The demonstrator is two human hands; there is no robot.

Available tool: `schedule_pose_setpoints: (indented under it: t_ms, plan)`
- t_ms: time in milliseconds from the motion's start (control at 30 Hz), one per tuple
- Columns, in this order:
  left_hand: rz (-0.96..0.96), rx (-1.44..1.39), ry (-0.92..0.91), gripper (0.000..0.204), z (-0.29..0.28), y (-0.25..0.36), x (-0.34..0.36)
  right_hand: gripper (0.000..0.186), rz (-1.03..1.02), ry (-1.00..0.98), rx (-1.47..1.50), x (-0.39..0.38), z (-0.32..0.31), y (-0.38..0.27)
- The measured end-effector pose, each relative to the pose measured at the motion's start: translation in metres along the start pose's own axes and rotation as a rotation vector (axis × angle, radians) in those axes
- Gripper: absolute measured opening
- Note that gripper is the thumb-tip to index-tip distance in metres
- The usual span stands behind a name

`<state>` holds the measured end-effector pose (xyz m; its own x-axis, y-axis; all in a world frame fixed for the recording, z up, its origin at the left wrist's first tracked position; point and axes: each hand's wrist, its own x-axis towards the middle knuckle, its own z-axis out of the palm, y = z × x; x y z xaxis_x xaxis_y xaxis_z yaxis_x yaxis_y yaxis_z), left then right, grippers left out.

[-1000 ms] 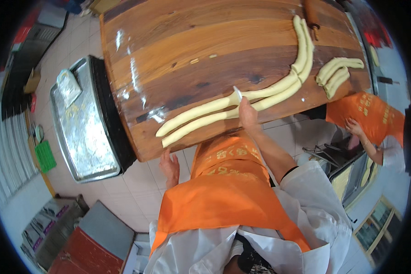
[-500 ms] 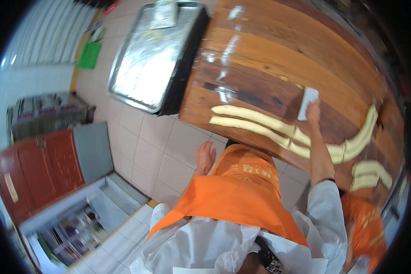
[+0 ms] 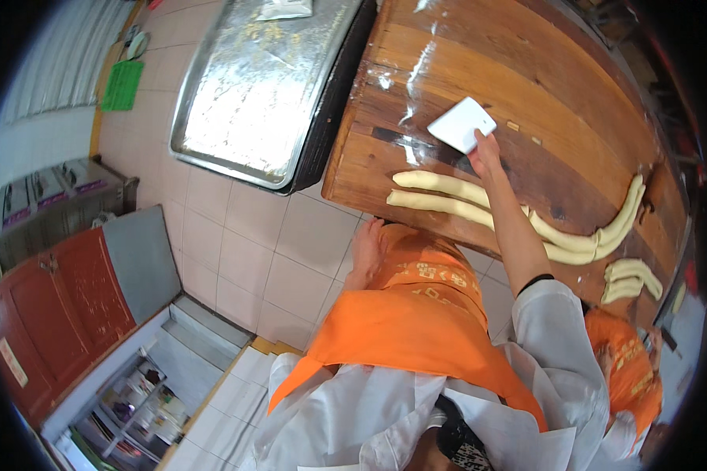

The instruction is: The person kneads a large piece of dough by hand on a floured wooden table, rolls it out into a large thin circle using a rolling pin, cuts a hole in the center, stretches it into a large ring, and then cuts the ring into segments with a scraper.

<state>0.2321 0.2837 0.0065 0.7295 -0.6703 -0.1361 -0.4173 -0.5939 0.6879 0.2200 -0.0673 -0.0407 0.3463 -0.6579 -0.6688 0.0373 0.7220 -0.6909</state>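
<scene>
My right hand (image 3: 485,154) grips a white dough scraper (image 3: 462,125), held flat and tilted above the wooden table. Under and beyond my right forearm run two long, pale dough ropes (image 3: 440,202), side by side and curving up toward the table's right end. They look divided crosswise in places. At the near right corner lie several shorter dough strips (image 3: 630,281). Down beside my orange apron, near the table's front edge, hangs my left hand (image 3: 369,247). It appears to hold nothing, its fingers loosely extended and partly blurred.
Flour streaks mark the wooden table (image 3: 558,71). Left of it stands a metal baking tray (image 3: 239,102) with a packet (image 3: 285,8) on it. Another person in an orange apron (image 3: 627,365) is at the lower right. An open red-doored chest (image 3: 71,298) sits at the left.
My right hand has carried the scraper leftward and slightly away from me, turning its flat face up. My left hand has risen slightly beside the apron. The dough ropes look unchanged.
</scene>
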Motion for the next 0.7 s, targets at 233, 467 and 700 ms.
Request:
schedule_pose_setpoints:
  t_ms: [233,467,700]
  plan:
    - [-0.029,0.043,-0.266,0.043,-0.001,-0.005,0.071,0.037,-0.758,0.207,-1.268,-0.041,-0.091,0.017]
    - [0.035,0.087,-0.23,0.053,0.042,-0.001,0.062,0.042,-0.647,0.455,-1.191,-0.136,-0.207,0.041]
    - [0.073,0.055,-0.21,0.045,0.047,-0.006,0.056,0.056,-0.353,0.407,-1.253,-0.168,-0.195,0.045]
